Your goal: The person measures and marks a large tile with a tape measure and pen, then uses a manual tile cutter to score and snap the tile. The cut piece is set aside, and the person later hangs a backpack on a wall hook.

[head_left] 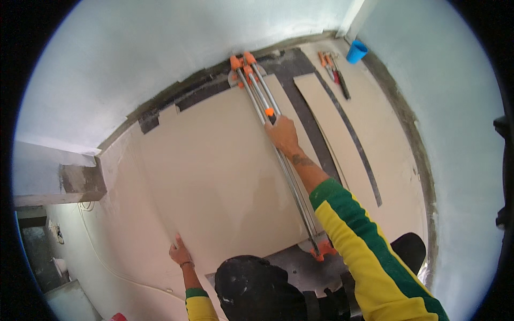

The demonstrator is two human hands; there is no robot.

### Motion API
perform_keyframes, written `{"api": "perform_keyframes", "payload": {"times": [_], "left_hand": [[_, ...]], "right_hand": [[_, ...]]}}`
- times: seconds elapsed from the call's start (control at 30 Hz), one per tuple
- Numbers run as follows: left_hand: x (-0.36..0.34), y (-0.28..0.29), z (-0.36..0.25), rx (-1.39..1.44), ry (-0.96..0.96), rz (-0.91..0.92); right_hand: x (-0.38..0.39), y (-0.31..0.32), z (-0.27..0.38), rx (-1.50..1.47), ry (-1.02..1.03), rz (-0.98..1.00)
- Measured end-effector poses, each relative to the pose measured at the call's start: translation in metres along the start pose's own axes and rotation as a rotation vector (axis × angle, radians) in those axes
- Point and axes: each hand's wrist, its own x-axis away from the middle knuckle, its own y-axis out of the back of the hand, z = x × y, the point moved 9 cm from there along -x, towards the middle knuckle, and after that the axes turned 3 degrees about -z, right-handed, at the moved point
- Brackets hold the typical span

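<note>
A rail tile cutter (294, 192), with steel bars and orange end fittings, lies across a large beige tile (214, 155). My right hand (284, 134) is closed on the cutter's sliding handle, just below its orange knob. My left hand (180, 250) holds the near left edge of the tile, its fingertips partly hidden. A narrow cut strip of tile (321, 123) lies to the right of the cutter, with dark board showing alongside it.
Orange-handled hand tools (334, 72) and a blue plastic cup (356, 52) sit near the back right corner. Walls rise behind and at both sides, with a low ledge (80, 182) at left. A white cable (112, 273) runs along the left floor. My black-clad knee (251, 289) is at the bottom.
</note>
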Motion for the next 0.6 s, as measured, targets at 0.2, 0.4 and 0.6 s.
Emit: {"api": "perform_keyframes", "payload": {"times": [0.2, 0.4, 0.6], "left_hand": [[-0.002, -0.007, 0.009, 0.029, 0.002, 0.038], [-0.005, -0.01, 0.014, 0.024, 0.011, 0.07], [-0.005, -0.01, 0.011, 0.162, 0.027, 0.037]], "right_hand": [[-0.002, 0.074, -0.045, -0.204, 0.376, -0.421], [0.043, 0.03, -0.196, 0.009, -0.132, 0.004], [0.062, 0.048, -0.204, -0.127, -0.218, -0.147]]}}
